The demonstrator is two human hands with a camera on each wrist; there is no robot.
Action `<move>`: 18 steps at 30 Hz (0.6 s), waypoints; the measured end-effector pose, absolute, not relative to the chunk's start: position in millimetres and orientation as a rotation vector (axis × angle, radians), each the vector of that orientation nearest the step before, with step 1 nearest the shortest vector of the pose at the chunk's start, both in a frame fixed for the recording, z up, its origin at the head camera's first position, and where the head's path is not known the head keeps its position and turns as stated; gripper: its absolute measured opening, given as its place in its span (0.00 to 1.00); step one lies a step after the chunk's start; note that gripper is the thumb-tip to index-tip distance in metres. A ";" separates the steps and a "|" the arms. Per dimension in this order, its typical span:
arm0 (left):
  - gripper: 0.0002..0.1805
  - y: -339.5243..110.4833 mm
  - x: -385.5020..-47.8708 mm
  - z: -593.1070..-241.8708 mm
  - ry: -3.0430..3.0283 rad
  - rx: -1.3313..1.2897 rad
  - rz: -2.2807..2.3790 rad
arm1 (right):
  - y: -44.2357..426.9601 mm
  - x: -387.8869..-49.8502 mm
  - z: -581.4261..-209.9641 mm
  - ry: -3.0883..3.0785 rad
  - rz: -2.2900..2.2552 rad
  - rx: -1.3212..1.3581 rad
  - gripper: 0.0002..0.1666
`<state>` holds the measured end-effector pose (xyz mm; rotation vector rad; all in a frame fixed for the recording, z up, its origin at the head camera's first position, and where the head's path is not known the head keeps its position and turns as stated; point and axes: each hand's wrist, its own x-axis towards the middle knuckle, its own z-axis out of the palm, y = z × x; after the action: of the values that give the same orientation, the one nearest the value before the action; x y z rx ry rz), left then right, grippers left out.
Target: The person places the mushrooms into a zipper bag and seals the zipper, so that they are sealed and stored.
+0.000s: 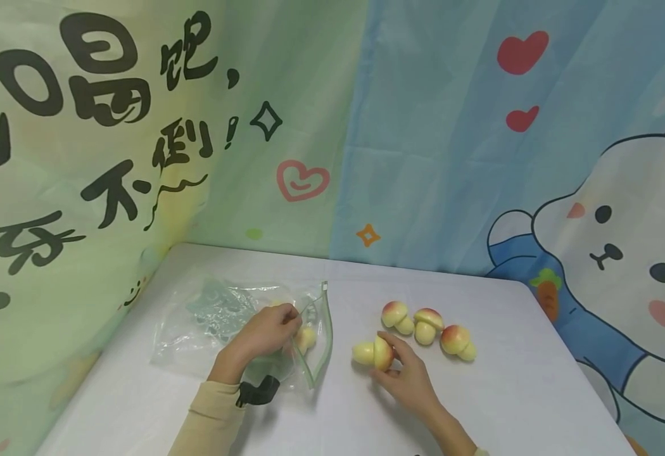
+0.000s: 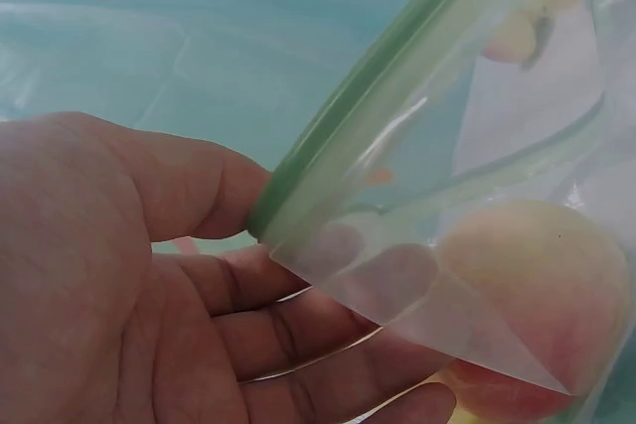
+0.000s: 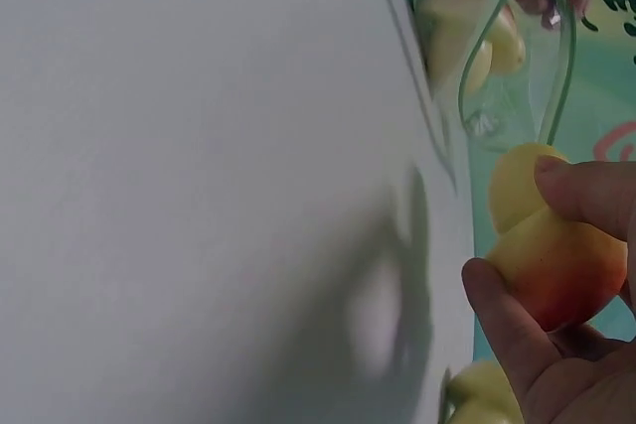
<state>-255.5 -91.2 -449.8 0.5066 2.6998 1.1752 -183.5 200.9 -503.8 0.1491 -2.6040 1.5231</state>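
A clear zip bag (image 1: 178,323) with a green rim lies on the table, its mouth facing right and held apart. My left hand (image 1: 272,328) pinches the bag's green edge (image 2: 338,116) between thumb and fingers. Inside the bag, near the mouth, sits a toy mushroom (image 1: 306,339) with a red and yellow cap. In my right hand (image 1: 409,379) is another toy mushroom (image 1: 373,353), gripped by its cap above the table, its pale stem pointing left at the bag's opening. The right wrist view shows this mushroom (image 3: 561,265) between thumb and fingers.
Three more toy mushrooms (image 1: 428,325) lie in a loose row beyond my right hand. The white table (image 1: 515,392) ends at a printed cloth backdrop (image 1: 424,139). A black wrist strap (image 1: 257,391) sits on the left wrist.
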 end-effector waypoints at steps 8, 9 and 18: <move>0.11 -91.7 -255.0 -448.2 2.692 0.494 1.154 | 171.6 -195.9 -497.1 -2.554 1.516 0.305 0.44; 0.10 -91.8 -255.2 -448.0 2.694 0.494 1.152 | 168.5 -197.3 -496.8 -2.555 1.510 0.316 0.43; 0.11 -93.1 -253.3 -443.8 2.690 0.498 1.140 | 142.4 -209.2 -498.4 -2.581 1.391 0.391 0.41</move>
<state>-253.3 -93.1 -443.8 0.4977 2.6901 1.1400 -209.2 142.4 -498.4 0.3907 -2.5814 1.3914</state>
